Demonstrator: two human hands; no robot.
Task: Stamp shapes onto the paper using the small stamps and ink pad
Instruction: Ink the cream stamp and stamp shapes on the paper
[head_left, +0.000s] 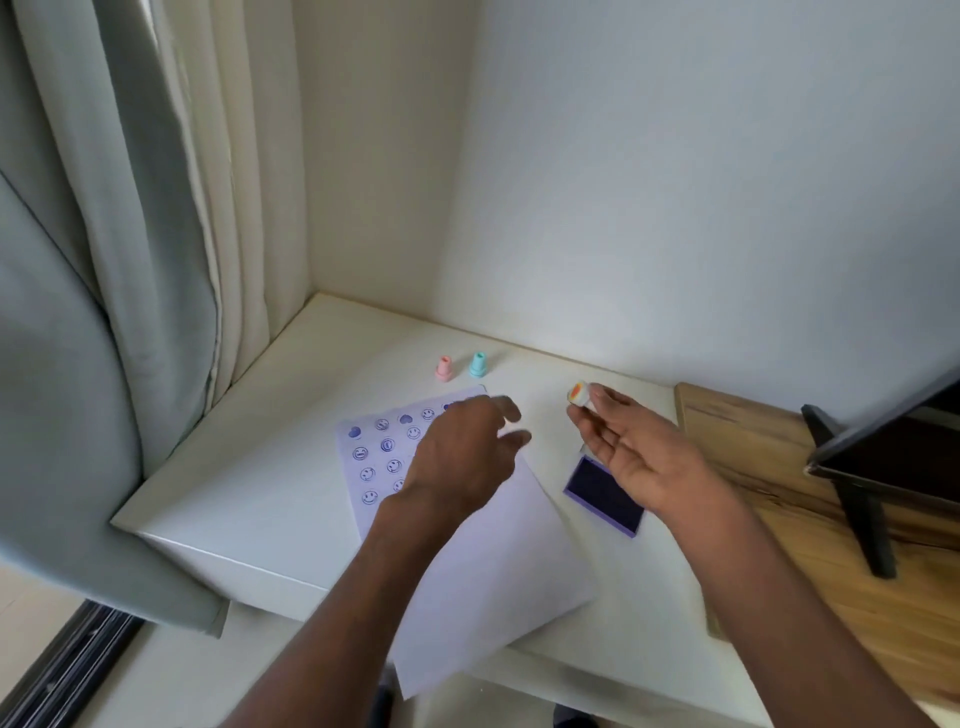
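Note:
A white sheet of paper (483, 561) lies on the white table (270, 467), its far left part covered with several blue stamped faces and hearts. My left hand (462, 452) hovers over the paper's far edge, fingers spread, holding nothing. My right hand (628, 452) is raised to the right and pinches a small stamp (578, 393), its orange face turned toward me. The purple ink pad (602, 496) lies open just under that hand. A pink stamp (444, 368) and a teal stamp (478, 364) stand upright beyond the paper.
Curtains (104, 312) hang at the left beside the table. A wooden surface (810, 566) adjoins the table on the right, with a dark screen on a black stand (878, 467). White walls close the corner behind.

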